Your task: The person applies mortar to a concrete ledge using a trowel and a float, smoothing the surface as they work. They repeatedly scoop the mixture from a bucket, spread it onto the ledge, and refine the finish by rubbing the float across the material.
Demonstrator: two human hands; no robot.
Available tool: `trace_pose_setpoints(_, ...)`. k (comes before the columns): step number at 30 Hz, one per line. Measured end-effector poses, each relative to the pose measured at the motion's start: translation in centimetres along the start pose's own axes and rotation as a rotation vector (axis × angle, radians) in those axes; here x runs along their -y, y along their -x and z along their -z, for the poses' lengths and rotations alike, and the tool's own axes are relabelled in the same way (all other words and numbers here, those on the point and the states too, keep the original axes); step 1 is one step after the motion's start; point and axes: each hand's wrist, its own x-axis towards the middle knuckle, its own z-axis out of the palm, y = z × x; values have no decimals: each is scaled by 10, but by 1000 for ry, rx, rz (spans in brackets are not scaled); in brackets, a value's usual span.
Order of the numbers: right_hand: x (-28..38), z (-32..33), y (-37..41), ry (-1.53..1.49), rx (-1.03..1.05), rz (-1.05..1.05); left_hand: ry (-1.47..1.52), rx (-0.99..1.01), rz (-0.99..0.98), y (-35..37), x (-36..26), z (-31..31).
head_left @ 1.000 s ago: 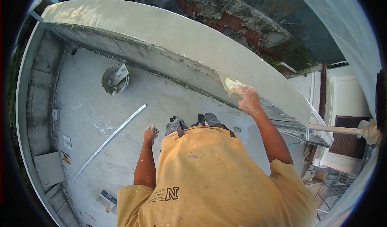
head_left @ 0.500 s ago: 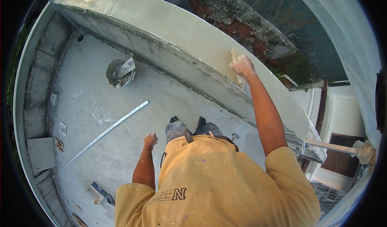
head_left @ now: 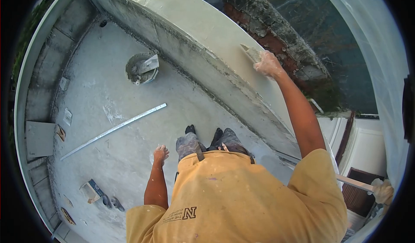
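My right hand is wrapped round a flat trowel, whose blade lies on the smooth pale top of the low wall, near its outer edge. Whitish plaster coats the fingers. My left hand hangs beside my left leg over the concrete floor, its fingers curled; whether they hold anything is too small to make out. A bucket of grey mix stands by the foot of the wall with a flat tool resting in it.
A long metal straightedge lies on the floor at the left. Beyond it are a square board, a small box and a pair of sandals. A wooden bar projects at the right.
My right hand has slid the trowel along the wall top, further from the wall's right end, and the blade has turned. The whole view has shifted. My left hand still hangs low.
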Motion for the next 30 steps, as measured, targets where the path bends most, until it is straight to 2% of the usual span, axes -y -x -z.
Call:
trace_pose_setpoints(2,-21,16,-25,-62,-87,-170,-11,-34,36,-1,20,13)
trace_pose_setpoints(5,13,-8,-51,43,-39,-194,0,-62,67,5,36,17)
trace_pose_setpoints(8,58,-4,-31,104,81,83,59,-74,81,15,49,7)
trace_pose_setpoints(9,40,-2,-45,53,7,146,85,-73,72,13,43,-2)
trace_pose_setpoints(11,30,32,-67,-3,-19,89,90,-49,29,16,31,-19)
trace_pose_setpoints(13,32,35,-87,-8,-59,36,104,-37,-1,29,27,-37)
trace_pose_setpoints(16,57,-22,-76,209,18,142,135,-37,-60,37,9,-54)
trace_pose_setpoints(19,79,3,-32,195,151,219,162,-35,-49,38,14,-67)
trace_pose_setpoints(22,37,28,-73,-72,55,144,149,-25,-40,33,12,-79)
trace_pose_setpoints(23,40,40,-74,-23,-58,108,153,-29,-43,33,17,-79)
trace_pose_setpoints(26,55,-9,-54,190,60,153,138,-41,-26,28,20,-75)
trace_pose_setpoints(27,64,-13,-37,259,109,261,140,-46,-6,28,25,-76)
trace_pose_setpoints(30,56,17,-50,-56,145,363,145,-37,-10,31,28,-72)
